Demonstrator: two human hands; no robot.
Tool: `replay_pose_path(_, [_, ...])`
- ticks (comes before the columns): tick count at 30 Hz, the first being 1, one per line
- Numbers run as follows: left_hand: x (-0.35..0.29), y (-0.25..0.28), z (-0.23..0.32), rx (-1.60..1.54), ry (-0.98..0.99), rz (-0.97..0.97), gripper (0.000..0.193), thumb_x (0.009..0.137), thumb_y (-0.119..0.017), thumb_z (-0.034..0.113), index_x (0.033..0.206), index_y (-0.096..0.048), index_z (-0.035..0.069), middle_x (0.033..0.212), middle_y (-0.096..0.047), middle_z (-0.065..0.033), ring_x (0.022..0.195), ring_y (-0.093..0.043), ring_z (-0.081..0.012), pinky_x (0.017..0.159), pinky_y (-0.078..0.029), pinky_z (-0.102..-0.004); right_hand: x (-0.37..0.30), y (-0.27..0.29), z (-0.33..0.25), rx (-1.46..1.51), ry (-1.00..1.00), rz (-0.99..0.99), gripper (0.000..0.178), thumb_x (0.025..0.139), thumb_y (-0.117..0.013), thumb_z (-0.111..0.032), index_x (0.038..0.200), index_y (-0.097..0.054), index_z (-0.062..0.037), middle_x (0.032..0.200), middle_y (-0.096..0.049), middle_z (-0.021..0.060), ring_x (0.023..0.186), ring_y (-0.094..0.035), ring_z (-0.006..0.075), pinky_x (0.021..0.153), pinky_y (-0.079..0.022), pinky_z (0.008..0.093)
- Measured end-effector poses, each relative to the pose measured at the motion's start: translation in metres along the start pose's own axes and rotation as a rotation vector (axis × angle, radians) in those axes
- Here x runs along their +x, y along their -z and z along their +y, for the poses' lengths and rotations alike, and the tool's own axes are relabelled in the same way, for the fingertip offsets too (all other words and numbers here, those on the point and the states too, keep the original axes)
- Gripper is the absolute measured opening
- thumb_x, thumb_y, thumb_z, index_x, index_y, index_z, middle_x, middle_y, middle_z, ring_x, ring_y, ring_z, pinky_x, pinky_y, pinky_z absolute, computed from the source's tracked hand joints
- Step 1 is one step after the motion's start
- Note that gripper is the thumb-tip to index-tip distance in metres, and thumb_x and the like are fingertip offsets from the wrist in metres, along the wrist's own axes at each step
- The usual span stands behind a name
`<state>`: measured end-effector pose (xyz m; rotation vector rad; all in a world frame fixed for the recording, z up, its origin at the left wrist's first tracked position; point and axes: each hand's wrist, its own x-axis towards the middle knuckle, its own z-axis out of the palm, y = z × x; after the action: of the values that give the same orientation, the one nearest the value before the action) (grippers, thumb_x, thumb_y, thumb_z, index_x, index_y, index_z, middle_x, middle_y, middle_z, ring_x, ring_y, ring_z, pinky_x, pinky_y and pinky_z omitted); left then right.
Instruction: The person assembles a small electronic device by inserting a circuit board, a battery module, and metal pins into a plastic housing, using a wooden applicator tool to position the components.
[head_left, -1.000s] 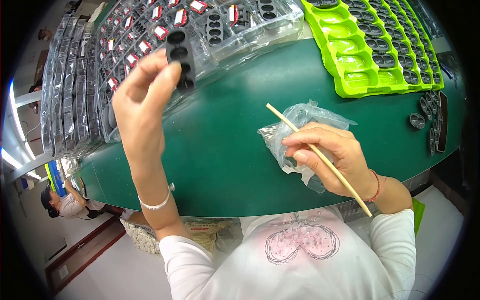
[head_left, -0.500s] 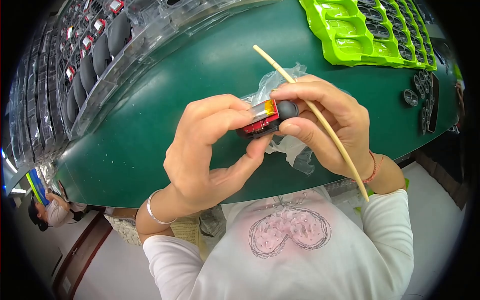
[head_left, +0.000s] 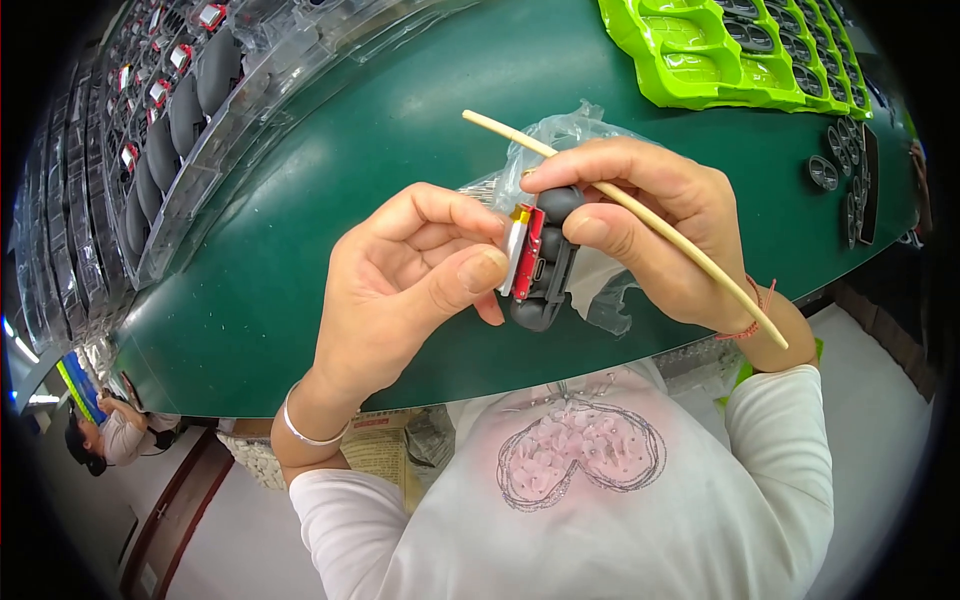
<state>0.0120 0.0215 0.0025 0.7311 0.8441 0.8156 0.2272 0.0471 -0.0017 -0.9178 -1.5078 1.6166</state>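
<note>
Now holds black plastic module, just swung upright, between both palms, pinched toward one o'clock by right hand gripping pale wooden stick; half-curls left hand at nine, leaving red circuit board reachable.

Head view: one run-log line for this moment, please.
left hand: at device; right hand: gripping stick, pinching device; bag: partly behind right hand; green tray: upper right

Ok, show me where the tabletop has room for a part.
The green tabletop is largely bare from the clear plastic tray across to the lime-green tray and down to the left hand. A smaller patch separates the right hand from the loose black oval pieces. It's crowded in the middle, around the crumpled plastic bag.
</note>
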Motion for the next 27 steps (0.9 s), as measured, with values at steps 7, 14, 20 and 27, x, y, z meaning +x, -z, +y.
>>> replay_pose_path(7, [0.003, 0.001, 0.004, -0.149, 0.182, -0.048, 0.023, 0.087, -0.062, 0.012, 0.103, -0.053, -0.003, 0.094, -0.062, -0.0120, 0.079, -0.062, -0.0139, 0.057, -0.055, -0.0245, -0.002, -0.001, -0.006, 0.167, -0.145, 0.009, 0.020, 0.087, -0.062, -0.010, 0.103, -0.062, 0.0015, 0.093, -0.061, 0.0066, 0.083, -0.058, 0.0098, 0.073, -0.047, 0.0230])
replay_pose_path(14, [0.003, 0.003, 0.003, -0.152, 0.183, -0.071, 0.024, 0.085, -0.063, 0.008, 0.103, -0.052, -0.002, 0.092, -0.063, -0.0115, 0.078, -0.063, -0.0142, 0.057, -0.056, -0.0251, -0.002, 0.001, 0.003, 0.137, -0.013, 0.003, 0.021, 0.084, -0.065, -0.013, 0.100, -0.062, 0.0005, 0.090, -0.059, 0.0033, 0.076, -0.051, 0.0060, 0.068, -0.042, 0.0194])
replay_pose_path(20, [0.002, 0.003, 0.004, -0.106, 0.209, -0.055, 0.026, 0.082, -0.066, 0.008, 0.103, -0.052, -0.002, 0.090, -0.063, -0.0109, 0.076, -0.063, -0.0138, 0.057, -0.055, -0.0259, -0.002, -0.001, 0.002, 0.175, -0.039, 0.000, 0.021, 0.084, -0.065, -0.012, 0.101, -0.062, 0.0004, 0.091, -0.059, 0.0029, 0.075, -0.049, 0.0059, 0.068, -0.041, 0.0196])
replay_pose_path(27, [-0.001, 0.001, 0.003, -0.023, 0.154, -0.033, 0.026, 0.078, -0.070, 0.005, 0.097, -0.053, 0.000, 0.084, -0.062, -0.0089, 0.074, -0.061, -0.0124, 0.054, -0.052, -0.0225, -0.002, -0.002, 0.006, 0.123, 0.010, -0.054, 0.022, 0.085, -0.063, -0.009, 0.105, -0.060, 0.0014, 0.095, -0.061, 0.0055, 0.082, -0.055, 0.0085, 0.073, -0.045, 0.0213])
